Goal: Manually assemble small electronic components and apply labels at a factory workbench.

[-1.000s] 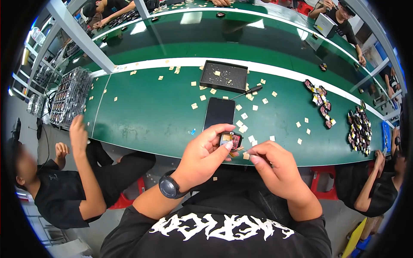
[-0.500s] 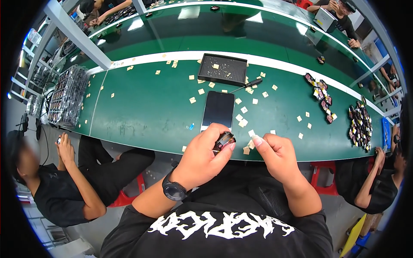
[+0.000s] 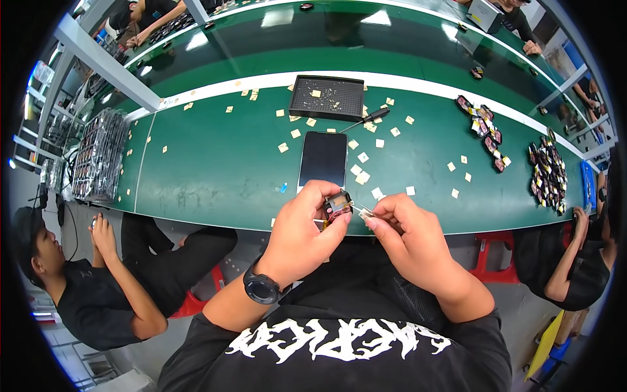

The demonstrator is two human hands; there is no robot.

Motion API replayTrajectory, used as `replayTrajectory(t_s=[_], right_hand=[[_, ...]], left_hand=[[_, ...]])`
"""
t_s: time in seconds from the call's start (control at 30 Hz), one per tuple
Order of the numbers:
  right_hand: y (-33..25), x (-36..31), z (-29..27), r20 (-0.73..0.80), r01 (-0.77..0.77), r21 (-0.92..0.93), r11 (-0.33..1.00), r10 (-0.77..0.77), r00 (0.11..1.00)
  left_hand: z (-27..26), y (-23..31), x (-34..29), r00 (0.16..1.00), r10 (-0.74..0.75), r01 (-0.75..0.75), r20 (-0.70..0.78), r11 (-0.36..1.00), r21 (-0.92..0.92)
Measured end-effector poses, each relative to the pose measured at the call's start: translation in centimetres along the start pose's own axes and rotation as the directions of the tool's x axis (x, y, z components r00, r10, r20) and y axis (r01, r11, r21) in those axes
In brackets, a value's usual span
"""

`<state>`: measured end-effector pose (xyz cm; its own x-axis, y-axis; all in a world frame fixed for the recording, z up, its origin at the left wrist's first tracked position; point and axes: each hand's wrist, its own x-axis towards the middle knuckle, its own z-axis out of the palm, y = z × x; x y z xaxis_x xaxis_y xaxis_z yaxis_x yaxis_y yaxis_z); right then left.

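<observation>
My left hand (image 3: 304, 222) is closed around a small black electronic module (image 3: 337, 204), whose open face shows a tan patch and a pink-red part. Close to its right edge, my right hand (image 3: 408, 232) pinches a thin whitish piece (image 3: 366, 212) between thumb and index finger. The gap between piece and module is very small; I cannot tell whether they touch. A dark-screened phone (image 3: 323, 160) lies flat on the green table just beyond my left hand. Several cream paper squares (image 3: 363, 177) are scattered beside it.
Behind the phone are a black tray (image 3: 326, 98) and a screwdriver (image 3: 366, 120). A heap of similar modules (image 3: 547, 175) lies at the right, with a loose row (image 3: 486, 134) nearby. Stacked plastic trays (image 3: 101, 157) stand at the left end. Co-workers sit on both sides.
My right hand has moved left, bringing the whitish piece close to the module. The module has been tilted so that its open face now shows. The whole view has shifted slightly.
</observation>
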<state>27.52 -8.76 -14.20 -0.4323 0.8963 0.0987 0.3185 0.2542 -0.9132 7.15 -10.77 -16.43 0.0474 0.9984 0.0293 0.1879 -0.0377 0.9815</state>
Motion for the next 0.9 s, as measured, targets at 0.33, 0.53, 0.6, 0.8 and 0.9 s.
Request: replayTrajectory(t_s=[0.33,0.53,0.6,0.8,0.9], right_hand=[[0.1,0.0,0.3,-0.081,0.027,-0.114,0.993,-0.036,0.996],[0.4,-0.3,0.2,-0.039,-0.031,-0.065,0.997,0.029,0.999],[0.5,-0.4,0.2,-0.018,-0.043,-0.054,0.998,0.042,0.999],[1.9,-0.3,0.2,0.093,-0.13,0.235,0.963,0.111,0.989],[2.4,-0.5,0.2,0.062,-0.132,0.398,0.908,0.117,0.991]], left_hand=[[0.7,0.4,-0.6,0.967,0.252,-0.251,0.032,0.931,0.264],[0.0,1.1,-0.8,0.989,0.022,-0.043,0.148,0.989,0.143],[-0.3,0.9,-0.7,0.977,-0.075,0.078,0.199,0.997,-0.006],[-0.4,0.6,-0.9,0.911,-0.213,0.321,0.352,0.904,-0.283],[-0.4,0.6,-0.9,0.935,-0.188,0.279,0.3,0.913,-0.298]])
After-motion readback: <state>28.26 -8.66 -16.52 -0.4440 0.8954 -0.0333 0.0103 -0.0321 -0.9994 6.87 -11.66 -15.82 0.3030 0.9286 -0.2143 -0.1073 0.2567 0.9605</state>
